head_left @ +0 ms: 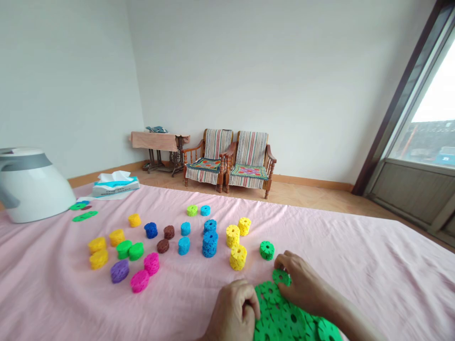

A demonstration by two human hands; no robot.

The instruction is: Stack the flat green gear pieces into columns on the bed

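Note:
A spread of green notched plastic discs [280, 319] lies at the front of the cloth, between my two hands. My right hand [305, 284] curls around a green snowflake disc [282, 277] at the far edge of the spread, its fingers and thumb closed on the rim. My left hand [234, 308] is closed at the left edge of the green discs, touching them; whatever its fingertips grip is hidden. A short stack of green discs [266, 250] stands just beyond my right hand. Yellow disc stacks [238, 257] stand to its left.
On the pink cloth [185, 303] stand blue stacks [209, 244], brown stacks [163, 246], magenta stacks [140, 281] and a purple stack [120, 271]. Far left are a white jug [39, 189] and a tissue box [115, 185]. Two wooden armchairs [249, 170] stand by the wall.

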